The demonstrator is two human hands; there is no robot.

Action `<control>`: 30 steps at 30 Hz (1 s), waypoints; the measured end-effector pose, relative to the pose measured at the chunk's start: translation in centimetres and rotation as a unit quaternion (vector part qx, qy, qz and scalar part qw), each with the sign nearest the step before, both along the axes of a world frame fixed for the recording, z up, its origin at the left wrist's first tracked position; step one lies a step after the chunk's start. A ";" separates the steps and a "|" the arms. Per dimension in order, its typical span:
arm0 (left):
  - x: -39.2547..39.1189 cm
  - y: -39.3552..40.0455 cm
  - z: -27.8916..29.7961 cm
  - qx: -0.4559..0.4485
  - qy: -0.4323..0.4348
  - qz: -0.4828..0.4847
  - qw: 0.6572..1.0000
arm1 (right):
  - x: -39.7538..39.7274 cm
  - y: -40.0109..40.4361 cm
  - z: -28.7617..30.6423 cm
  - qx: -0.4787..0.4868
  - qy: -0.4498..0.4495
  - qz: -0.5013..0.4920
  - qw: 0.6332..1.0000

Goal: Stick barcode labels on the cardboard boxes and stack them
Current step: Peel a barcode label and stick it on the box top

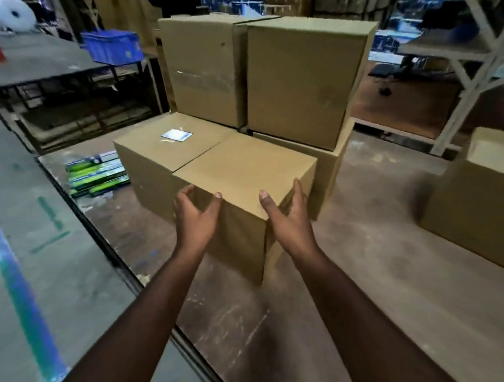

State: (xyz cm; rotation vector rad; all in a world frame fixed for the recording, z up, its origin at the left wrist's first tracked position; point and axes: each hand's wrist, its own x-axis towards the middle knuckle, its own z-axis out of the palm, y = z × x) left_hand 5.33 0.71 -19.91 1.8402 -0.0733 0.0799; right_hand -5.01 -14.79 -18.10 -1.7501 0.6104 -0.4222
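Both hands reach to the near box [243,173]: the left hand [194,215] is spread loose at its near left face, thumb tip by the top edge; the right hand [286,215] cups its near right corner, fingers relaxed. Whether either touches is unclear. At 11 o'clock, touching it, a second box [151,150] carries a label [177,135]. Two taller boxes [305,78] are stacked at 12.
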 end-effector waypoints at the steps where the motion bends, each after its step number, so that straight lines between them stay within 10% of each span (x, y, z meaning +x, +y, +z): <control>1: 0.9 0.1 -0.3 -0.027 0.034 0.001 0.999 | 0.9 0.0 -0.4 0.020 0.013 -0.019 1.000; 11: 1.4 0.6 -1.7 -0.155 0.083 -0.027 0.984 | -5.8 -3.6 -3.0 0.164 -0.027 -0.059 0.984; 30: -15.3 -8.4 -3.0 -0.078 0.010 -0.384 0.920 | -31.1 -7.0 -7.7 0.185 -0.061 -0.450 0.872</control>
